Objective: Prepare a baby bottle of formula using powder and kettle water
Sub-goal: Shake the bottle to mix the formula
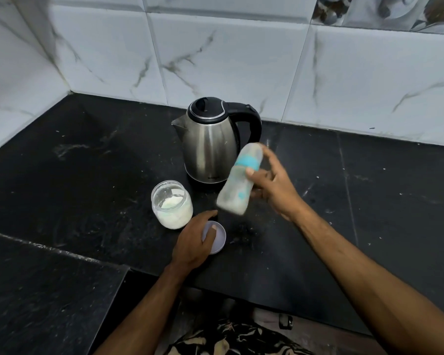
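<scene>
My right hand [272,184] grips a baby bottle [237,187] with a teal ring and a cap on top, held tilted in the air in front of the kettle; the bottle is motion-blurred. The steel kettle [209,142] with a black lid and handle stands on the black counter [87,162]. Left of the bottle stands an open glass jar [171,207] with white powder inside. My left hand [194,240] holds a round pale lid [217,238] just above or on the counter, right of the jar.
White marble-look tiles [215,55] form the back and left walls, meeting in the corner at the left. The counter's front edge steps back near my body, with floor and patterned clothing [231,339] below. Bare counter lies left and right of the objects.
</scene>
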### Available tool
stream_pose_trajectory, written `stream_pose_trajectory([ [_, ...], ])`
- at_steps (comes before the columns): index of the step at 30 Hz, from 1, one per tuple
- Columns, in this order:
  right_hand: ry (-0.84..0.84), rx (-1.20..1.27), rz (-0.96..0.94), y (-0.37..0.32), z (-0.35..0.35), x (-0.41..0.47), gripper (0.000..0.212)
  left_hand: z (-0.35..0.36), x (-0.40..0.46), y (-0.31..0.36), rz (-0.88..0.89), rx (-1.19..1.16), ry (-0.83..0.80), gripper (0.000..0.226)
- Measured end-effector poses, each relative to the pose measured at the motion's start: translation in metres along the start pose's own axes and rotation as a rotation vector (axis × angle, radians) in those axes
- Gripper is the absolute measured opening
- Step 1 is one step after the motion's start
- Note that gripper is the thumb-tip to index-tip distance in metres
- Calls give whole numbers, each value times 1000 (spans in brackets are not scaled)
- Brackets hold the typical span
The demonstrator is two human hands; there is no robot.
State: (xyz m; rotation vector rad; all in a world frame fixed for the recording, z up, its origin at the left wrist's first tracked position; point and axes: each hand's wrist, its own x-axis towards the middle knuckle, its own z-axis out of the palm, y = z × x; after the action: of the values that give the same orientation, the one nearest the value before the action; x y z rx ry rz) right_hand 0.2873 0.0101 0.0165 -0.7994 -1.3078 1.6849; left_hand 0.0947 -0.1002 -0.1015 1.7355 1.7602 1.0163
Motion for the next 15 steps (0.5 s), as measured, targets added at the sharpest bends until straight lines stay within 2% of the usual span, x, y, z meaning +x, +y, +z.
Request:
stream_pose_trajectory([
  [2, 210, 194, -44, -6, -1, 10, 68, 0, 0, 0, -7, -5, 4, 42],
  [4, 229, 200, -45, -2, 2, 9, 67, 0, 0, 2, -7, -1, 2, 42],
  [8, -186, -120, 77, 16, 8, -16, 69, -1, -1, 6, 1, -45, -4, 42],
  [9, -213, -138, 60, 16, 6, -16, 67, -1, -1, 7, 5, -48, -7, 43],
  [10, -164, -108, 29, 13, 4, -12, 66, -1, -1, 6, 3, -34, -4, 42],
  [13, 179, 156, -28, -2, -1, 4, 61, -2, -1, 6, -1, -20, 11, 42],
  [15, 194, 184, -37, 0, -2, 5, 61, -2, -1, 7, -4, -24, 10, 42],
])
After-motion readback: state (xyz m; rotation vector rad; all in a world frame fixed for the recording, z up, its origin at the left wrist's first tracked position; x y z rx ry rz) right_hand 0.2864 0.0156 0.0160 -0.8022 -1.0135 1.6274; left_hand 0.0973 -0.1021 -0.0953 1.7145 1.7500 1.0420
